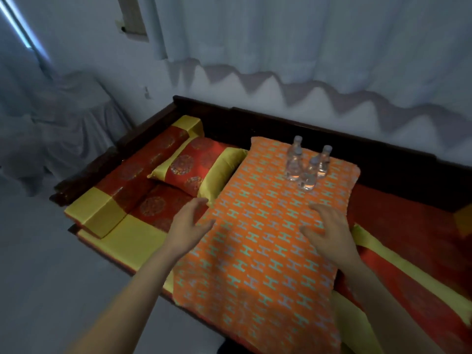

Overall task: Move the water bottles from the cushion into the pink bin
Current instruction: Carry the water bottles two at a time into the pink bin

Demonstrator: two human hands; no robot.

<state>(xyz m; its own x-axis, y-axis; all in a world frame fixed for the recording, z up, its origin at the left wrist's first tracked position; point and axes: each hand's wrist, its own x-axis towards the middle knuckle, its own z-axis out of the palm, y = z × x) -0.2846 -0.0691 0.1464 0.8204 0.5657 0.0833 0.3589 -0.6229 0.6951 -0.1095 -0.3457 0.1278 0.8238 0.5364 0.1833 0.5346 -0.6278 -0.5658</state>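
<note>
Three clear water bottles stand upright, close together, near the far end of a long orange cushion point(255, 238) patterned with teal H shapes: one at the back left point(293, 159), one at the back right point(323, 162), one in front point(308, 177). My left hand point(189, 226) hovers over the cushion's left edge, fingers apart and empty. My right hand point(328, 228) hovers over the cushion's right part, fingers spread, palm down, empty. Both hands are short of the bottles. No pink bin is in view.
The cushion lies on a dark wooden daybed point(255, 116) with red and yellow padding. A red and yellow pillow point(196, 172) lies left of the cushion. White curtains point(306, 47) hang behind. A cloth-covered chair point(63, 118) stands at the left, with grey floor point(51, 277) beside the bed.
</note>
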